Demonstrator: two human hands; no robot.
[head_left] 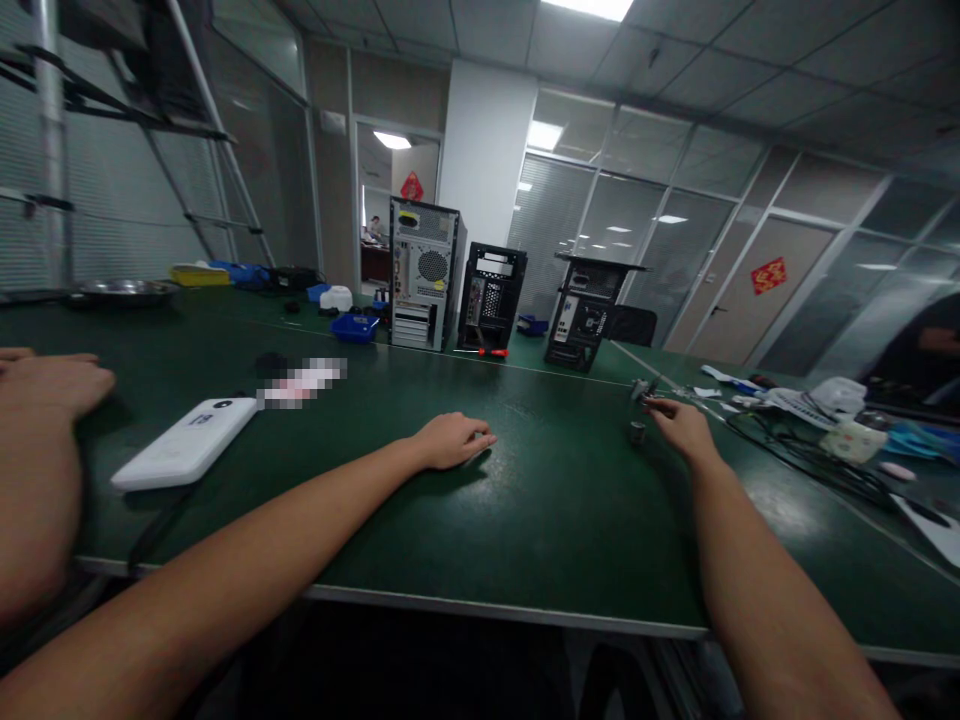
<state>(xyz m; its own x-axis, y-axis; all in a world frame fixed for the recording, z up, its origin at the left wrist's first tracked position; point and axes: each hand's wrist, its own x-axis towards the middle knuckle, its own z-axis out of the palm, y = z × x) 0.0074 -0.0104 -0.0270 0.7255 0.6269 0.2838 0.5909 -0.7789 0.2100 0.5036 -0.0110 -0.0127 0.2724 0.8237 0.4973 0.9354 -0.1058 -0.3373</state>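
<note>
My left hand (454, 441) rests on the green table (525, 540) near its middle, fingers loosely stretched and slightly curled, with nothing visible in them. Farther right, my right hand (684, 430) pinches a small grey metal part (642, 390) between thumb and fingers; its exact kind is too small to make out. Just below that part, a short metal cylinder (637, 432) is on the tabletop, close to my right fingertips.
Another person's hand (56, 383) lies at the left, beside a white power bank-like device (187, 443). Computer cases (424, 275) stand at the back, with a red screwdriver (493, 352) and blue tray (355, 328) nearby. Cables (787, 445) and a white power strip (795, 404) clutter the right.
</note>
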